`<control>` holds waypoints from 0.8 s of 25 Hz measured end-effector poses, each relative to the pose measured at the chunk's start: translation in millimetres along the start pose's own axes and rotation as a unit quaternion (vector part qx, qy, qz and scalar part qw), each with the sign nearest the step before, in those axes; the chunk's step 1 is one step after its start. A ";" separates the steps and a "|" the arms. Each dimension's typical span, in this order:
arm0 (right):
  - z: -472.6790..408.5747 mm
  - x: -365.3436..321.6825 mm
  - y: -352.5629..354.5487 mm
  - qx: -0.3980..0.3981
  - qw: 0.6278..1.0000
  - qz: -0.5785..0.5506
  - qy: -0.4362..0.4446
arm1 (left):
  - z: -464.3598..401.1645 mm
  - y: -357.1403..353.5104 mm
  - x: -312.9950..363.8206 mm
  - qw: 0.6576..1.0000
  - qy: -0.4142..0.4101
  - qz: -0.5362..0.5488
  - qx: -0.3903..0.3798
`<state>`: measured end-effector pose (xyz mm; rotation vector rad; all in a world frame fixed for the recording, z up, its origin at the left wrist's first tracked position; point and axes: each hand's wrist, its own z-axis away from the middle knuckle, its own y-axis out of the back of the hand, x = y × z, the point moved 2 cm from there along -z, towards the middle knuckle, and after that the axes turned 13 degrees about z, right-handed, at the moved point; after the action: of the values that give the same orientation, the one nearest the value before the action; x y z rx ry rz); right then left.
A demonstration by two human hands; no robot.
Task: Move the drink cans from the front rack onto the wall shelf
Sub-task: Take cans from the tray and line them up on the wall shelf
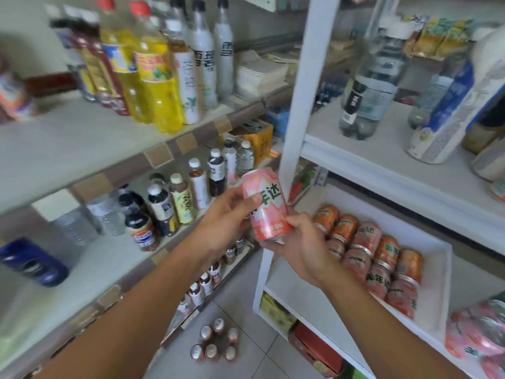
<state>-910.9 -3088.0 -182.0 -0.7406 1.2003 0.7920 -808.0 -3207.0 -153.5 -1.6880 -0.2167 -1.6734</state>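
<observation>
In the head view, the left hand [226, 222] is gripping the pink drink can [266, 203] round its upper body while the right hand [297, 242] is cupping its base, probably to steady it during the carry. The can is hovering tilted, left of the white front rack [296, 105], whose tray [426, 242] is holding more pink and orange cans [377, 258] lying in rows. Left of the can, the wall shelf [82, 149] is carrying bottles [153, 77]. The can's label is showing bold white characters.

Both bare forearms reach forward and converge. The left hand [226, 222] grips with thumb across the front; the right hand [297, 244] cups from below, fingers apparently curled underneath.
</observation>
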 end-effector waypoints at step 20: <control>61.4 -62.8 -458.0 -0.208 0.901 0.268 0.271 | 329.3 295.1 190.2 0.932 -0.234 -0.092 0.262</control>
<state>-503.8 -3287.4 -73.0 -1.0398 1.8090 1.3862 -345.9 -3292.2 -49.2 -1.6440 -0.9873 -1.1571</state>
